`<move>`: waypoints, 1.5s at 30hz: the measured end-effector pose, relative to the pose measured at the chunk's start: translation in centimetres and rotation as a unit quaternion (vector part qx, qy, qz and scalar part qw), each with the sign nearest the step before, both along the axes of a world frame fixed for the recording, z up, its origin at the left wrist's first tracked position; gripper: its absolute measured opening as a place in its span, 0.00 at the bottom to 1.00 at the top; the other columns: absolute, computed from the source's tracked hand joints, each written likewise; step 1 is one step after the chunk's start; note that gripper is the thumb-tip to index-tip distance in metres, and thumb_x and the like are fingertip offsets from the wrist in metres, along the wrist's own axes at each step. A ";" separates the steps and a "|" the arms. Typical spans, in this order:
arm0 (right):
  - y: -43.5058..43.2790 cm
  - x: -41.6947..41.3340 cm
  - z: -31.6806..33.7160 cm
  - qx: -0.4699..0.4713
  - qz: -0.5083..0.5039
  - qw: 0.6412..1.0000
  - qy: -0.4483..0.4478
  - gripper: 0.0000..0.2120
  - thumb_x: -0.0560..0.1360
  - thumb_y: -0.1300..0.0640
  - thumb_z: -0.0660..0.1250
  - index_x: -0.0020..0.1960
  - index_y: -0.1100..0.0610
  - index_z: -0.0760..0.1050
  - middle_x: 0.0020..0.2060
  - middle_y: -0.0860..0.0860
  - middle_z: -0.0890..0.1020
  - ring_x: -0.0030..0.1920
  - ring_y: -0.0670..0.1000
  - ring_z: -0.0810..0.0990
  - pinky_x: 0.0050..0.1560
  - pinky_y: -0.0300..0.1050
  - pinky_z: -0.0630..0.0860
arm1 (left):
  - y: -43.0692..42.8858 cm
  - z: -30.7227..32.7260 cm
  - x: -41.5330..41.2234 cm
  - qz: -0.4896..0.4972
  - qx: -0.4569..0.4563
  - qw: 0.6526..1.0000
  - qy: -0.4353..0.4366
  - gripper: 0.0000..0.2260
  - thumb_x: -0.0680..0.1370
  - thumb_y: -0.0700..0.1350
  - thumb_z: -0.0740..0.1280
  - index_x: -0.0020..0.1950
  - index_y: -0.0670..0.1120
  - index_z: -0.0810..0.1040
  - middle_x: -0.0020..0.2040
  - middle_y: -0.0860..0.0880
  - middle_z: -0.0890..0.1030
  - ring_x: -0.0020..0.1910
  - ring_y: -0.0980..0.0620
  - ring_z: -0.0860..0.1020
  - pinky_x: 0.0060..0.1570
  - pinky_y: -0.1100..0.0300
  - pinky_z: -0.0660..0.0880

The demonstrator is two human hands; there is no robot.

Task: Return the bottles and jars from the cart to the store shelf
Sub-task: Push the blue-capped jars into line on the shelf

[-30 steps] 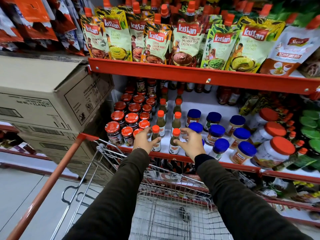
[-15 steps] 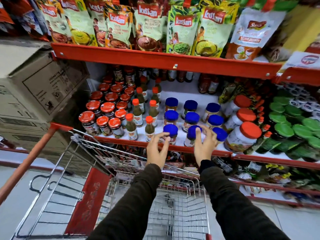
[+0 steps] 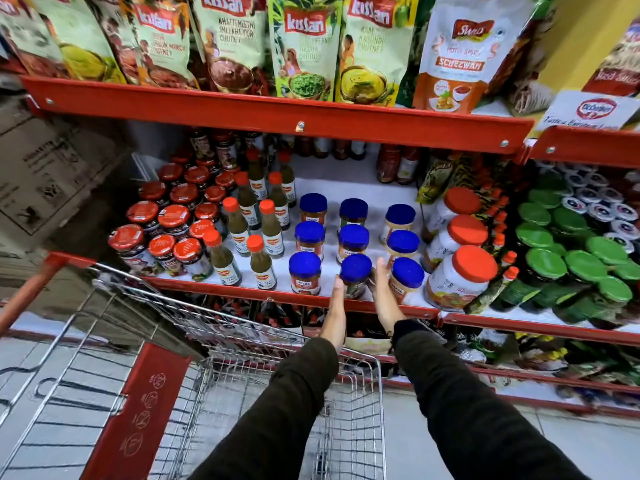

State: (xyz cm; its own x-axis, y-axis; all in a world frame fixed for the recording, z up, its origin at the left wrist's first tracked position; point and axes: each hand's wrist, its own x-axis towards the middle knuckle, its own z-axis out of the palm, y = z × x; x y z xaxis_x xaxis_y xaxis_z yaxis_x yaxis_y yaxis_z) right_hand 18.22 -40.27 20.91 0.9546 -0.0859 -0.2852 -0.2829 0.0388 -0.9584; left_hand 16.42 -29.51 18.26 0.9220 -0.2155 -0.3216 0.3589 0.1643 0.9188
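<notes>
On the red-edged middle shelf [image 3: 242, 294], a blue-lidded jar [image 3: 355, 268] stands in the front row. My left hand [image 3: 336, 311] presses flat against its left side and my right hand [image 3: 382, 296] against its right side, fingers straight, so the jar sits clasped between both palms. More blue-lidded jars [image 3: 309, 233] stand in rows behind and beside it. The wire cart [image 3: 221, 317] is right below the shelf edge, under my forearms.
Left of the blue jars stand orange-capped sauce bottles [image 3: 263, 261] and red-lidded jars [image 3: 162, 245]. Big orange-lidded tubs [image 3: 460, 275] and green-lidded jars [image 3: 568, 268] are on the right. Chutney pouches [image 3: 304, 50] fill the shelf above. Cardboard boxes [image 3: 45, 174] are stacked at left.
Both hands have shifted right along the shelf front, from the sauce bottles to the blue-lidded jars, and now close in on a single front jar. The view has also swung right.
</notes>
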 end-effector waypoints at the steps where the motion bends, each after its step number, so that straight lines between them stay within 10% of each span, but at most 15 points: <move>1: -0.1 -0.4 -0.3 -0.001 0.015 1.000 0.000 0.28 0.76 0.28 0.46 0.68 0.38 0.67 0.72 0.46 0.72 0.76 0.48 0.65 0.77 0.51 0.57 | 0.0 -0.2 0.1 -0.006 -0.001 1.000 -0.001 0.31 0.78 0.69 0.45 0.78 0.56 0.60 0.79 0.51 0.62 0.78 0.52 0.60 0.78 0.45 0.54; 6: 0.1 -1.9 -0.8 -0.012 0.051 0.999 0.004 0.31 0.76 0.27 0.44 0.74 0.36 0.62 0.75 0.43 0.67 0.74 0.42 0.63 0.71 0.45 0.56 | 0.7 0.6 1.1 0.000 0.011 1.000 -0.009 0.23 0.76 0.71 0.45 0.67 0.71 0.69 0.78 0.52 0.64 0.76 0.54 0.61 0.72 0.55 0.57; 12: 0.3 -2.4 -0.7 -0.016 0.048 0.999 0.002 0.19 0.79 0.29 0.45 0.65 0.30 0.64 0.69 0.37 0.68 0.69 0.39 0.65 0.68 0.43 0.57 | 1.3 0.2 1.6 -0.007 0.064 0.998 0.026 0.38 0.71 0.77 0.46 0.78 0.61 0.55 0.80 0.49 0.60 0.78 0.46 0.59 0.70 0.50 0.59; 23: -0.6 -3.8 -1.4 -0.040 -0.021 0.999 -0.009 0.45 0.70 0.21 0.49 0.76 0.49 0.66 0.77 0.50 0.69 0.75 0.48 0.67 0.78 0.53 0.60 | 0.8 -0.6 -0.6 0.103 0.091 0.990 -0.044 0.36 0.72 0.74 0.54 0.76 0.57 0.61 0.77 0.52 0.65 0.75 0.52 0.65 0.75 0.48 0.63; 29: -2.5 -6.0 -3.6 -0.054 -0.215 0.972 -0.081 0.12 0.83 0.42 0.53 0.57 0.46 0.71 0.62 0.53 0.74 0.66 0.56 0.73 0.71 0.63 0.69 | -2.5 -1.4 -3.2 0.118 0.080 0.987 -0.068 0.16 0.83 0.55 0.54 0.60 0.52 0.78 0.61 0.48 0.81 0.64 0.46 0.78 0.63 0.53 0.75; 34: -4.7 -5.8 -3.1 -0.016 -0.191 0.981 -0.034 0.35 0.78 0.33 0.50 0.80 0.49 0.57 0.80 0.48 0.58 0.80 0.48 0.56 0.77 0.46 0.54 | -6.4 0.7 -0.3 -0.008 0.059 0.998 -0.015 0.38 0.72 0.73 0.52 0.77 0.55 0.62 0.79 0.53 0.62 0.78 0.55 0.59 0.79 0.49 0.53; 38: -5.6 -5.2 -2.5 0.039 -0.107 0.993 -0.027 0.40 0.75 0.30 0.48 0.82 0.48 0.54 0.81 0.45 0.57 0.80 0.44 0.55 0.80 0.48 0.50 | -8.1 0.9 2.4 -0.045 0.063 0.997 -0.022 0.21 0.73 0.74 0.49 0.59 0.73 0.74 0.61 0.67 0.78 0.59 0.72 0.73 0.67 0.57 0.61; 40: -6.1 -5.0 -2.5 0.049 -0.094 0.994 -0.024 0.41 0.74 0.30 0.48 0.81 0.49 0.55 0.81 0.45 0.58 0.80 0.44 0.56 0.81 0.50 0.50 | -8.2 0.6 2.8 -0.050 0.059 0.997 -0.018 0.19 0.72 0.75 0.50 0.52 0.73 0.76 0.55 0.67 0.78 0.57 0.69 0.74 0.66 0.56 0.62; 45: -7.4 -4.2 -2.0 0.040 -0.066 0.997 -0.025 0.42 0.74 0.28 0.47 0.81 0.50 0.57 0.80 0.48 0.62 0.80 0.46 0.59 0.81 0.52 0.52 | -7.5 0.3 2.2 -0.057 0.049 0.997 -0.009 0.36 0.72 0.75 0.51 0.74 0.58 0.67 0.71 0.57 0.71 0.73 0.55 0.66 0.78 0.47 0.56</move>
State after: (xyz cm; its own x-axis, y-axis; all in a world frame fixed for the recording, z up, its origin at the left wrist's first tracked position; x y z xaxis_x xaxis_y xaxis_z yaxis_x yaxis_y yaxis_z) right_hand 14.01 -47.69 18.93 0.9496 -0.1910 -0.2485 -0.2222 0.1488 -0.9636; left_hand 18.57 -37.04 18.59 0.8992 -0.2878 -0.3295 0.3530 0.0324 0.9351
